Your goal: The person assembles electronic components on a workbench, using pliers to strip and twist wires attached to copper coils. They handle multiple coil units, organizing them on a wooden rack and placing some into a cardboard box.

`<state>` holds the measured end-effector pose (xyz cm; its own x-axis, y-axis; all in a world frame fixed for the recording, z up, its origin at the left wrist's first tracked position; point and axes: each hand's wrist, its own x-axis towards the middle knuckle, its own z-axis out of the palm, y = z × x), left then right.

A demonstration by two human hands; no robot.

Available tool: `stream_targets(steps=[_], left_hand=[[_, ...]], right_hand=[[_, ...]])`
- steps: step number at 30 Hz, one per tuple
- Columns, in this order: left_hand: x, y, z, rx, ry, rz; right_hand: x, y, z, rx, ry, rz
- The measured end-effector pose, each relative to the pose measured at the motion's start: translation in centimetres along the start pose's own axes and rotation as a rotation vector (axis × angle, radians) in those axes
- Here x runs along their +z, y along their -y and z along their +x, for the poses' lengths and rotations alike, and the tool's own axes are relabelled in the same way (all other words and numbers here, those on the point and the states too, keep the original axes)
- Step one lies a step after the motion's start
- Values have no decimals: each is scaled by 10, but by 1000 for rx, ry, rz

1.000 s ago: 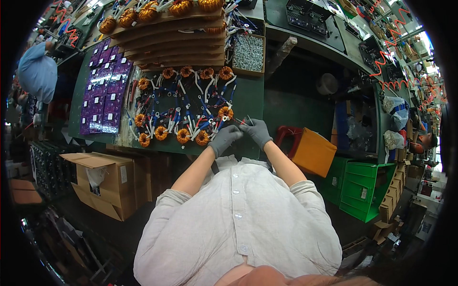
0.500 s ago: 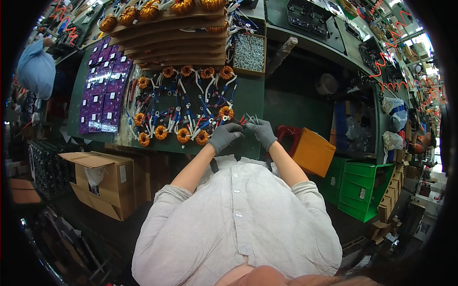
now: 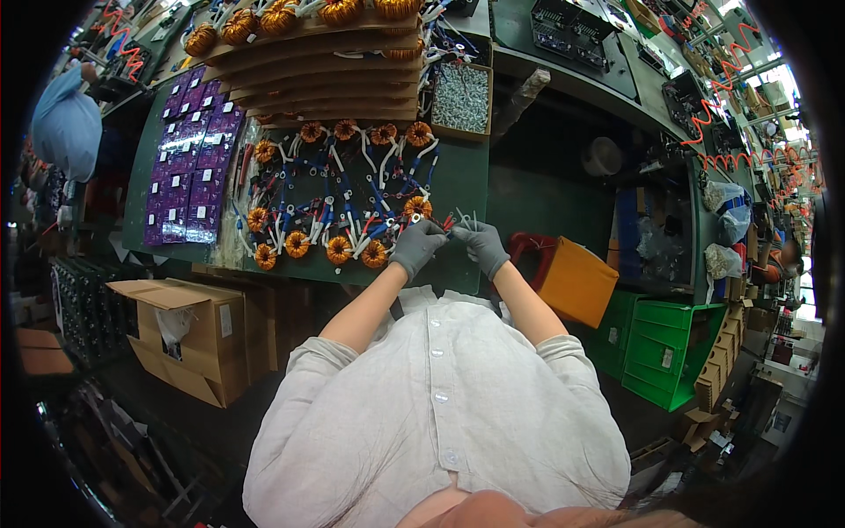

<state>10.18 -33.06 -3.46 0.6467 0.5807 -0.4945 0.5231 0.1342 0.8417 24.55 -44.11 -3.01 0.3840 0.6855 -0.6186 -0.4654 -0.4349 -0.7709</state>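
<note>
**Two gloved hands pinch small wires**

The left hand (image 3: 416, 246) and right hand (image 3: 483, 246), both in grey gloves, pinch thin wire ends (image 3: 458, 220) between them at the front edge of the green counter (image 3: 462, 180). Copper coils (image 3: 339, 249) lie just beside them. A box of silver screws (image 3: 461, 99) sits at the back. An orange bin (image 3: 576, 282) stands near the right hand.
</note>
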Motion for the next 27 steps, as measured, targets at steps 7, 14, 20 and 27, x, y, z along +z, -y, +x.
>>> stream_targets(steps=[7, 14, 20, 27], left_hand=[[18, 1, -5, 403, -159, 554], [12, -34, -11, 272, 132, 727], [-27, 7, -36, 329, -426, 535], [-36, -12, -26, -17, -254, 977]], right_hand=[[11, -6, -4, -335, -27, -188], [-2, -11, -6, -185, -7, -128], [-1, 38, -9, -91, -111, -323], [38, 29, 11, -321, 53, -505]])
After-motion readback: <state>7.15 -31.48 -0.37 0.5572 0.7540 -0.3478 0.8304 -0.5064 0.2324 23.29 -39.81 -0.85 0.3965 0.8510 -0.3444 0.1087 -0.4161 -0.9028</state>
